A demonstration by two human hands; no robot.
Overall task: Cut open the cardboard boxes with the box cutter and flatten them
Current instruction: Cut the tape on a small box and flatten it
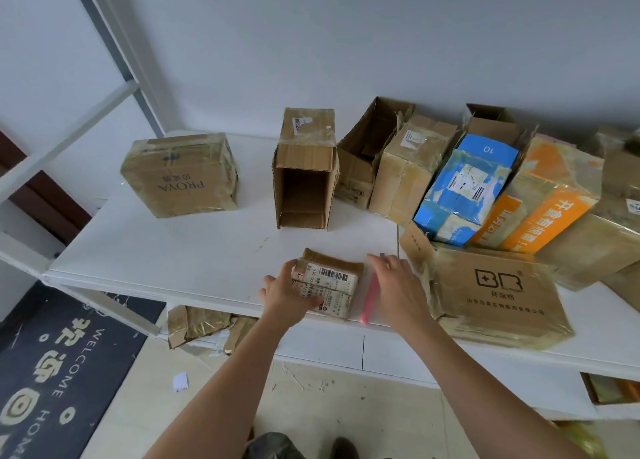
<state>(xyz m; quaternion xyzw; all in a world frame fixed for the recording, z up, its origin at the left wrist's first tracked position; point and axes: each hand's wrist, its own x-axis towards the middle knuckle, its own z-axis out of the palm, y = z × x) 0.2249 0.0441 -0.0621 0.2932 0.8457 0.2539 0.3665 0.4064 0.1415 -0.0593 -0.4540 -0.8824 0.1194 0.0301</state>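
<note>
My left hand point(289, 294) holds the small box point(329, 283) on the table point(173, 250). My right hand point(394, 282) hangs open over the pink cutter point(370, 299).

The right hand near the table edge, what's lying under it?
A pink box cutter lies on the white table beneath the right hand, beside the small labelled box the left hand grips. Its upper end is hidden by the hand, so contact is unclear.

Tape-glossed cardboard boxes point(408, 167), matt white table point(194, 250)
</note>
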